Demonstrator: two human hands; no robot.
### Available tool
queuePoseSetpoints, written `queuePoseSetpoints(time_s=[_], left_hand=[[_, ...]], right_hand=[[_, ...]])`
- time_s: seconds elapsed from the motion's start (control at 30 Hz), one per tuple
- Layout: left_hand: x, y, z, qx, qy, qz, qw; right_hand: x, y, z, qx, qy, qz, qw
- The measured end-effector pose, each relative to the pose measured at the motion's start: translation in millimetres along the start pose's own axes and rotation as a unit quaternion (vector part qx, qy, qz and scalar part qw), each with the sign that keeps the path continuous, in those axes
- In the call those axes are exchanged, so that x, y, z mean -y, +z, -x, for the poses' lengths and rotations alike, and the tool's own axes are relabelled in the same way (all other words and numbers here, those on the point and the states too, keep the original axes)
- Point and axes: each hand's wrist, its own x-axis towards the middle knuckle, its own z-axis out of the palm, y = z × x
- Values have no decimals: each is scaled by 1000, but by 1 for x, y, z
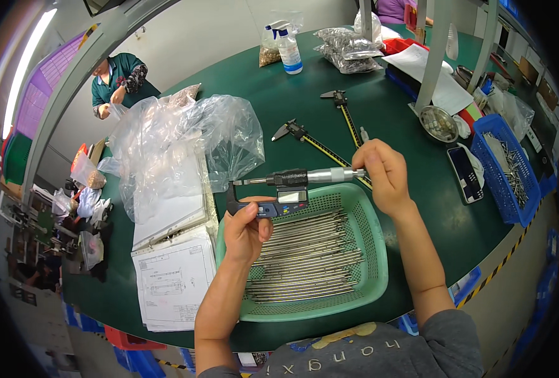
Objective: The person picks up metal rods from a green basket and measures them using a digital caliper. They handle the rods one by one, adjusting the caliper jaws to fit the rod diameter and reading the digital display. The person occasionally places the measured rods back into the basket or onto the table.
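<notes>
While the left hand (245, 235) grips the curved frame of one digital micrometer (290, 178) from below, its fingers and thumb clamped on it, the right hand (383, 179) pinches the tool's right end, thumb and fingers together around the knob. The micrometer is held level above the far left part of one pale green basket (381, 268). Whether anything sits between its measuring faces cannot be told.

Inside the basket lie dozens of thin metal rods (308, 259), roughly side by side and too closely overlapped for an exact count. Beyond it, two calipers (302, 134) lie slantwise on the green table (235, 72). To the left are one printed drawing sheet (173, 286), near, and a large crumpled clear plastic bag (229, 135) farther off.

On the right sit one phone (464, 173), one round metal bowl (439, 123) and one blue basket (509, 208) of small metal pieces. At the far side stands one spray bottle (289, 55). Two other people are partly visible: one in a dark green top (128, 72) at far left, another in a purple sleeve (391, 11) at far right.
</notes>
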Motion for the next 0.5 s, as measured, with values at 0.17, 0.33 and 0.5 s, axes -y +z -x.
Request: queuePoseSetpoints(time_s=[0.17, 0.33, 0.5], left_hand=[[-2, -3, 2, -4, -3, 15, 1000], [-4, -2, 2, 2, -5, 23, 1000], [-3, -3, 1, 5, -10, 3, 1000]], right_hand=[[12, 5, -8, -9, -126, 57, 990], [14, 1, -4, 0, -75, 66, 995], [6, -4, -2, 28, -64, 97, 993]])
